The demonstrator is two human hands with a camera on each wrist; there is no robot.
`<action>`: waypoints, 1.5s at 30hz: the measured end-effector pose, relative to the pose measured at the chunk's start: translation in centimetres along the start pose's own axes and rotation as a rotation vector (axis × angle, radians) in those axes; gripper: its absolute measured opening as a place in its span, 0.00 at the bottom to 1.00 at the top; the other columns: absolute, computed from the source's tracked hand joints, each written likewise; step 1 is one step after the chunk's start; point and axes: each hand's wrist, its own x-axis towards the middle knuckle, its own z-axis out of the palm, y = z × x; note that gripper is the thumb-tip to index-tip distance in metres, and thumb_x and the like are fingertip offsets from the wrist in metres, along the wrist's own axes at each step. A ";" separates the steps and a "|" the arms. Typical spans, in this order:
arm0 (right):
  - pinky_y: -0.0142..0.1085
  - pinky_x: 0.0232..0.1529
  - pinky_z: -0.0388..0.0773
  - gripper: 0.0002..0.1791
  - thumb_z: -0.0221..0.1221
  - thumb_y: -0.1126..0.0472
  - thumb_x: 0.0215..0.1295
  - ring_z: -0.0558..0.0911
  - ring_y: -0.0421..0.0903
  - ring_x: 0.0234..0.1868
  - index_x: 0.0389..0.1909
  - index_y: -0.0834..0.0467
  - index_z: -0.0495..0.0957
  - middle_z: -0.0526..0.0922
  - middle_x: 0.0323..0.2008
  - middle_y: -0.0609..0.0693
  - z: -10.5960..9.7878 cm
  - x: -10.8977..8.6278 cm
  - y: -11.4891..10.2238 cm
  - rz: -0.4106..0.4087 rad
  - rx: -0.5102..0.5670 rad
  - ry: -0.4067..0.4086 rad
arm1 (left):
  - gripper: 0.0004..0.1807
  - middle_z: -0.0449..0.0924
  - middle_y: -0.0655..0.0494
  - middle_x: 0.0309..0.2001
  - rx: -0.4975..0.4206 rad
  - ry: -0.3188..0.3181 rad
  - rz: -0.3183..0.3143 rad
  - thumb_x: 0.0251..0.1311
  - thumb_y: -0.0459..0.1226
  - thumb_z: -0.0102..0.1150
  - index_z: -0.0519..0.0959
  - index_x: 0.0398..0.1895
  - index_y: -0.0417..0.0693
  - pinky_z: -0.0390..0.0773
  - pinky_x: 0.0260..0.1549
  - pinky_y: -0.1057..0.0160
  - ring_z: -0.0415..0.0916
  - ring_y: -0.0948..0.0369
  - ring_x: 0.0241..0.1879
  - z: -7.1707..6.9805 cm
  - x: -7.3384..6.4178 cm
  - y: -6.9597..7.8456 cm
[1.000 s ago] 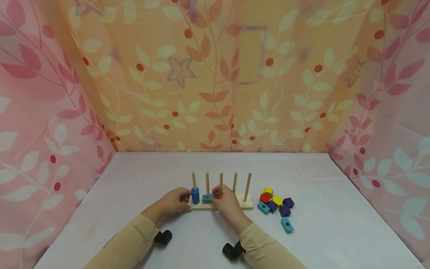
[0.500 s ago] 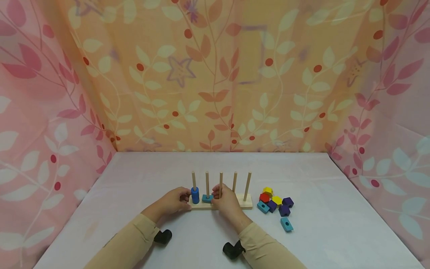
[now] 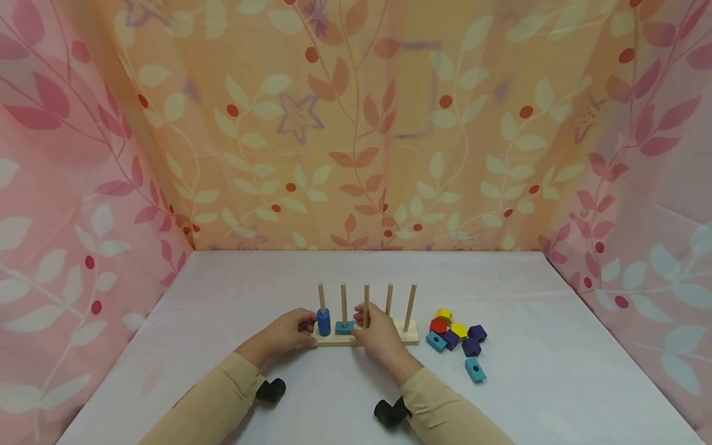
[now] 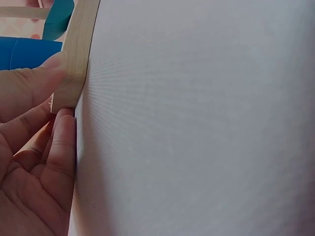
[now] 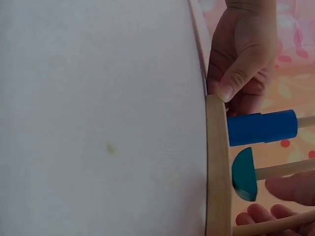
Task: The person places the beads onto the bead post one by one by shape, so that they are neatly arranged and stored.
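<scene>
A wooden peg board (image 3: 411,334) with several upright pegs stands on the table. Blue cylinders (image 3: 324,322) are stacked on its leftmost peg. A teal half-round block (image 5: 245,174) lies flat at the foot of the second peg. My left hand (image 3: 288,332) grips the board's left end, thumb on the wood and fingers curled at the end face. My right hand (image 3: 381,334) is around the third peg with thumb and fingers loosely bent and spread. Its thumb (image 5: 290,188) is just beside the teal block's peg, and nothing shows between the fingers.
Right of the board lies a loose group of blocks: yellow (image 3: 443,315), red (image 3: 438,326), purple (image 3: 471,347) and teal (image 3: 436,341). Another teal block (image 3: 475,369) sits nearer to me. A patterned curtain (image 3: 356,154) rises behind the white table (image 3: 250,278).
The teal block on the second peg, slightly tilted a second ago, now lies level. My right fingers have parted a little from it; the left hand has stayed on the board.
</scene>
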 end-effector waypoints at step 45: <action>0.34 0.38 0.77 0.16 0.63 0.62 0.55 0.78 0.45 0.38 0.44 0.62 0.76 0.80 0.39 0.54 -17.0 -5.5 4.7 0.090 -0.105 -0.133 | 0.23 0.73 0.56 0.38 0.038 0.001 -0.016 0.46 0.34 0.68 0.73 0.47 0.42 0.70 0.44 0.58 0.69 0.59 0.40 0.0 -0.1 0.2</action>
